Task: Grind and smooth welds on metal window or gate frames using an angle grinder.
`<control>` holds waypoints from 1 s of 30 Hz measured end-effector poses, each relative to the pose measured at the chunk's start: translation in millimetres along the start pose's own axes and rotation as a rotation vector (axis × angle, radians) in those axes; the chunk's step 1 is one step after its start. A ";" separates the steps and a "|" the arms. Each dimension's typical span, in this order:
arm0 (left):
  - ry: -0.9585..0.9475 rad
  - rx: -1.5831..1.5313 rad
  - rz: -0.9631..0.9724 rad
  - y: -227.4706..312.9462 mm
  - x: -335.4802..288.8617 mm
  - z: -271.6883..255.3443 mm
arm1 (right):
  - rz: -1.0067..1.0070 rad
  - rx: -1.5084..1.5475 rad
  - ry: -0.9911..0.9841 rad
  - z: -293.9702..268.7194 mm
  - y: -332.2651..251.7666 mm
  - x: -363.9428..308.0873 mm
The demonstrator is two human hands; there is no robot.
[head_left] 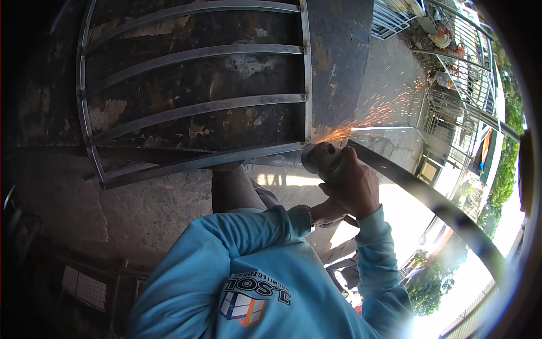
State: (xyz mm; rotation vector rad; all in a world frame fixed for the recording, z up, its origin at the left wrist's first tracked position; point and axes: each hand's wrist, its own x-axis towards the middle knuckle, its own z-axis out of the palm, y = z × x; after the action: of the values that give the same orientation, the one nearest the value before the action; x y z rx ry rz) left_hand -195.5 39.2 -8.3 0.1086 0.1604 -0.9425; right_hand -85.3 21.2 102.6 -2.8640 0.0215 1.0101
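My right hand [359,185] is wrapped round the body of an angle grinder [320,160]. Behind and below it, my left hand [328,213] closes on the rear of the same tool, its fingers mostly hidden by the right wrist. The grinder's head meets the near right corner of a welded metal frame [308,73], and orange sparks [372,116] fly off to the upper right. Several slightly curved flat crossbars [197,108] span the frame, which lies on a dark, stained worktop [339,62].
A long dark bar [420,186] runs from beside the grinder toward the lower right. White metal grilles [389,20] stand at the upper right, with a railing structure [466,34] beyond. My leg [234,189] is below the frame's near edge, over a concrete floor [152,206].
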 end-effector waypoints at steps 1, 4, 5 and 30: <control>0.002 -0.001 0.005 0.6 1.1 -1.0 | 0.008 0.009 -0.006 1.2 1.8 -1.4; -0.054 0.047 -0.051 13.5 0.3 -4.2 | 0.015 0.007 0.012 -0.6 -6.1 1.9; -0.075 0.063 -0.073 18.4 -0.7 -3.6 | 0.022 0.007 0.013 -3.2 -7.3 1.8; -0.229 -0.019 -0.120 0.0 4.0 -4.9 | 0.056 0.002 0.043 0.7 -1.2 -5.4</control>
State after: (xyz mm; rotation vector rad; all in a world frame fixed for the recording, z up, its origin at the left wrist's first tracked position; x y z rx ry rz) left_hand -193.5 36.8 -13.8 -0.0275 -0.0365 -1.0652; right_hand -89.9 22.3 105.6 -2.8980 0.1072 0.9570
